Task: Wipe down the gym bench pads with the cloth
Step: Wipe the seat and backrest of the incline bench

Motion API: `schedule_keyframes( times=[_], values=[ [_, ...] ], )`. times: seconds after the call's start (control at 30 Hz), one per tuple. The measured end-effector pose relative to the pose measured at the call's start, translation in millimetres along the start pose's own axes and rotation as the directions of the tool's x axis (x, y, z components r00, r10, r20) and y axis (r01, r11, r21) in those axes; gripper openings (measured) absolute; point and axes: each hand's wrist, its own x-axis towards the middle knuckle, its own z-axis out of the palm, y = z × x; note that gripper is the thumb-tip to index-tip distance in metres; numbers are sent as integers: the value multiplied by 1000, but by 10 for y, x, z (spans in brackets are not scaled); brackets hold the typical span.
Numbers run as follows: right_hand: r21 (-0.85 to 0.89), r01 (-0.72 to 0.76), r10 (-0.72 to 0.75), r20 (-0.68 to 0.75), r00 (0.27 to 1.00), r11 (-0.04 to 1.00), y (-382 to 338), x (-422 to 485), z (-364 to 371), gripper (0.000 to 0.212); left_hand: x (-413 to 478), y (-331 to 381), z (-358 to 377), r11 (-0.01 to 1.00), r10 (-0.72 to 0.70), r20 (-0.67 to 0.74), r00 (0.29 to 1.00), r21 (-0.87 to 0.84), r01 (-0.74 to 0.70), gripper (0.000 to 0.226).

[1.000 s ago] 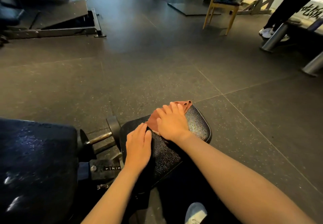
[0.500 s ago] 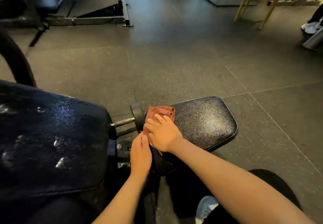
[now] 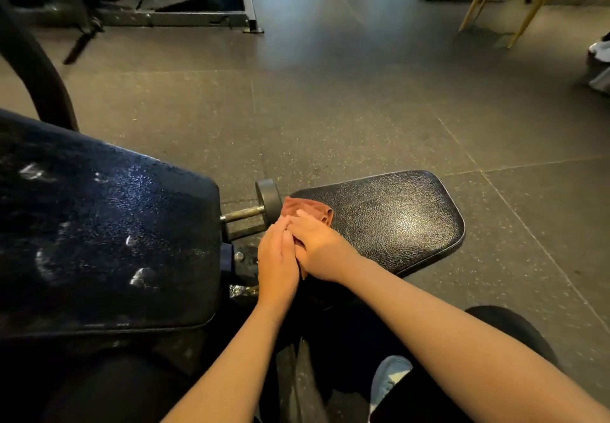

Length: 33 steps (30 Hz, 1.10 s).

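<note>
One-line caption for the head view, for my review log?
Head view: right hand presses a rust-brown cloth flat on the small seat pad, left hand alongside; the larger pad lies to its left.

Reaching forward with both bare forearms, converging toward centre. Pressing down with right hand (image 3: 318, 247), palm flat, fingers straight and together, angled leftward. Laying left hand (image 3: 277, 261) alongside, fingers extended forward, inner edge touching right hand's fingers. Neither curled.

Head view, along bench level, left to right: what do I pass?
Large back pad → left hand → right hand, flat on the cloth → seat pad.
</note>
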Motion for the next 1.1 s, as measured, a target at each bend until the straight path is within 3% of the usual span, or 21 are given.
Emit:
schedule_keyframes(
  times=[0.07,0.13,0.2,0.27,0.4,0.7,0.87,1.1],
  values=[
    [-66,-27,12,-228,974,997,182,-124,-14,28,32,-16,126,991,81,108,991,99,-92,47],
    [-113,-196,155,-294,943,974,268,-176,-60,27,74,-79,254,930,135,174,975,316,-185,61],
    [-124,-223,180,-288,940,967,292,-163,-34,31,195,-150,316,896,156,198,968,385,-223,64],
    [-162,-201,155,-263,952,966,272,-121,-30,36,374,-122,299,916,134,206,969,348,-201,62],
    [-175,-228,182,-244,953,958,228,-135,-57,40,620,-52,236,975,-55,222,973,220,5,49],
    [-76,-279,248,-282,927,957,165,-85,-13,26,-265,-122,91,996,-49,107,993,81,40,40],
    [-60,-282,257,-268,929,957,136,-58,-1,27,77,-8,147,993,25,178,984,111,-46,42],
    [-77,-242,212,-280,936,967,151,-135,-44,34,411,13,183,992,-30,269,963,129,-5,46]
  ],
)
